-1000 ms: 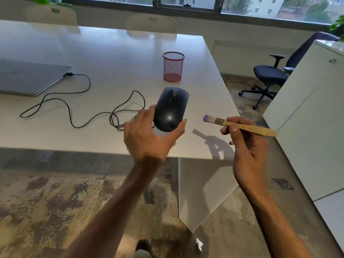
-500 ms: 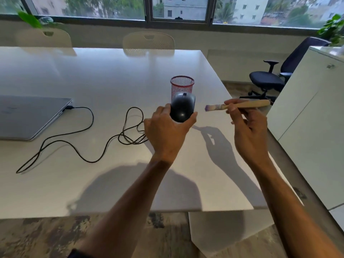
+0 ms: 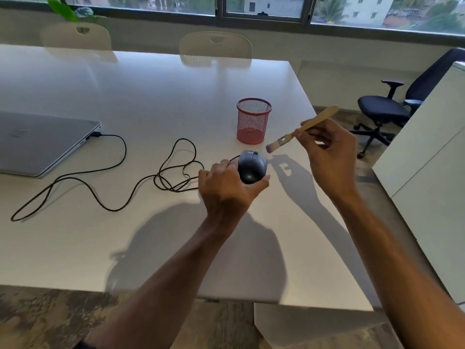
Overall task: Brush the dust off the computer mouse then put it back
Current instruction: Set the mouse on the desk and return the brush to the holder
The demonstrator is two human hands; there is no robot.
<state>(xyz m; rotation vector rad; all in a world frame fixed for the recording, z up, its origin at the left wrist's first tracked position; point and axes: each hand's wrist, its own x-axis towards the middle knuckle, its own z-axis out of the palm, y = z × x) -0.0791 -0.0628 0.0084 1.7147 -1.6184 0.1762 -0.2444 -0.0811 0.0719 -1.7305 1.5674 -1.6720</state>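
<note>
Head view: a person's left hand (image 3: 227,187) cups the computer mouse (image 3: 252,166) low over the white table (image 3: 125,248), fingers curled round its near end, long axis pointing away toward the red mesh cup (image 3: 253,120). Just right of it, the right hand (image 3: 328,153) pinches a wooden brush (image 3: 299,131), bristles angled down-left, close to but not touching the mouse. Half a second ago the mouse was raised in front of the cup; it now sits lower and nearer the tabletop.

Dark grey corded computer mouse (image 3: 252,167), scroll wheel facing away, gripped at its near end low over the white surface (image 3: 151,102), cable (image 3: 120,172) trailing left in loose loops; wooden-handled brush (image 3: 299,131) tilted, purple-tipped bristles just beside it.
</note>
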